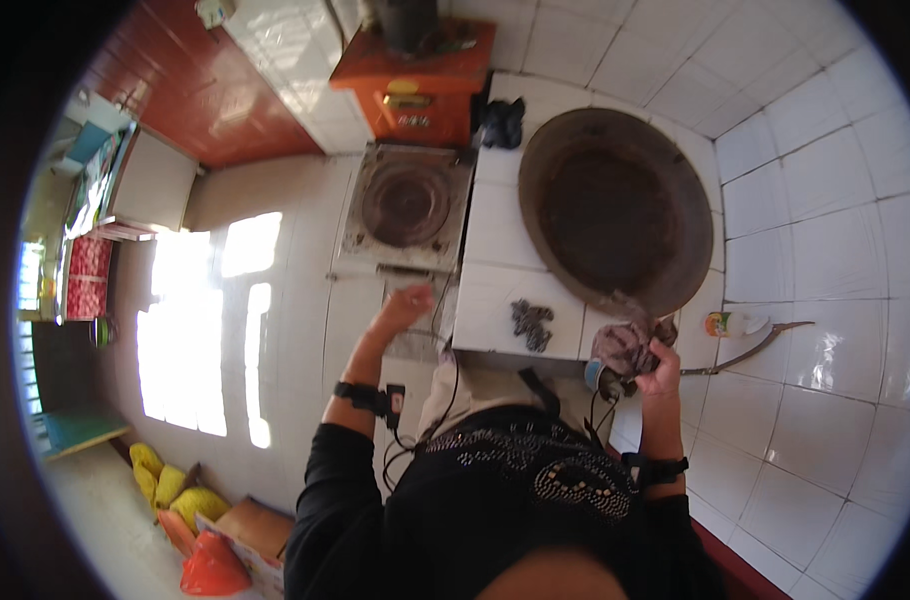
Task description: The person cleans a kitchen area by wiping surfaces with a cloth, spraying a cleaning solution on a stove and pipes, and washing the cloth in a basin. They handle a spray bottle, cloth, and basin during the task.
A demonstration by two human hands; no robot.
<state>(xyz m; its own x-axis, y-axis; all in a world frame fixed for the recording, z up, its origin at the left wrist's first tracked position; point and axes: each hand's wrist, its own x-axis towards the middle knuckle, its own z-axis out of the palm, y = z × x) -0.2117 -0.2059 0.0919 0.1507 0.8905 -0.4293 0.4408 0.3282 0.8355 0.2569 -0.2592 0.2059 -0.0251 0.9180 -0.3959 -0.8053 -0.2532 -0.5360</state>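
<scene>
Clutching a crumpled rag (625, 345) between bent fingers of the right hand (660, 373), at the wok's (615, 215) near rim. Left of the wok, extending the left hand (406, 306); impossible to tell whether curled or spread. Might trail loose folds into the wok through slack grip, or knock the bottle (732, 324) to its right by sweeping wide.

The counter (505, 215), right of the stove (405, 203), bears the wok (610, 215). Before the wok, 1 wad (532, 325) lies left of 1 rag (623, 347).

Right hand (661, 374) partly hidden by the crumpled cloth (623, 346)
</scene>
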